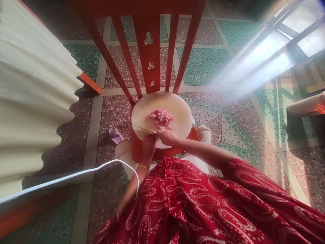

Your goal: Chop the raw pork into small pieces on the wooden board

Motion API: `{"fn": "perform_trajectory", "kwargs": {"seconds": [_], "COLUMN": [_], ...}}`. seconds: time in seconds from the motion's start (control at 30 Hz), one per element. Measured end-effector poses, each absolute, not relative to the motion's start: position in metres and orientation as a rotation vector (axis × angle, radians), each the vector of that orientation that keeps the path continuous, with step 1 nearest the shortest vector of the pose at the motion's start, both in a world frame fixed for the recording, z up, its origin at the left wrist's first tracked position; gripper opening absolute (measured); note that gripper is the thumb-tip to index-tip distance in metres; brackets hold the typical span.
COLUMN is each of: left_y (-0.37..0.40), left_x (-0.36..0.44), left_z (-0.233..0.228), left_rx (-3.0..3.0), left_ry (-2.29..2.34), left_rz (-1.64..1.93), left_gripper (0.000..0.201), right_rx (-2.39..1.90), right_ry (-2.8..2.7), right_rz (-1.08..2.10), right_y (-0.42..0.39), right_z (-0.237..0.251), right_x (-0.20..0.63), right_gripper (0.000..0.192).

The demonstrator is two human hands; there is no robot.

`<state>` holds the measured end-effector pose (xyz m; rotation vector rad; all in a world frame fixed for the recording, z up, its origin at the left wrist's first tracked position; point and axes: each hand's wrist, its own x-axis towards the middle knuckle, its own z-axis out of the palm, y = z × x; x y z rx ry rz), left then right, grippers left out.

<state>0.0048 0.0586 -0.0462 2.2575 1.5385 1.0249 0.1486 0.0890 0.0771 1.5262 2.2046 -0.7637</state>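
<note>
Over the board (180, 112), hands (149, 145) curled close together, knife (143, 128) in the right (166, 137).

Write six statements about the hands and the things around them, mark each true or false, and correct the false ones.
1. The pink minced meat lies on the round board. True.
2. The board rests directly on the floor. False: it sits on the red chair.
3. The right hand grips the knife. True.
4. The left hand is on the chair's backrest. False: it is close beside the knife, at the board's near edge.
5. A yellow bracelet circles the left wrist. True.
6. The white cord enters from the picture's right edge. False: it enters from the left edge.
</note>
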Motion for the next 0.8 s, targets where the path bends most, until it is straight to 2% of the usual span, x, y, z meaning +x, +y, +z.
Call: {"fn": "perform_trajectory", "kwargs": {"seconds": [0.13,0.23,0.4,0.57,0.8], "left_y": [0.059,0.058,0.057,0.057,0.057], "left_x": [0.005,0.006,0.005,0.006,0.006], "left_z": [-0.047,-0.046,-0.042,-0.036,-0.042], "left_rx": [2.262,2.182,2.206,2.245,2.239], "left_ry": [1.556,1.572,1.526,1.580,1.571], "left_rz": [1.002,1.007,1.031,0.982,1.003], "left_gripper": [0.018,0.019,0.018,0.018,0.017], "right_rx": [1.475,1.521,1.666,1.583,1.539], "right_ry": [2.272,2.158,2.011,2.073,2.204], "right_rz": [-0.688,-0.733,-0.662,-0.730,-0.732], "right_y": [0.092,0.077,0.065,0.058,0.074], "right_z": [0.071,0.071,0.084,0.092,0.077], "right_x": [0.143,0.175,0.215,0.196,0.157], "right_gripper": [0.030,0.036,0.029,0.027,0.024]}}
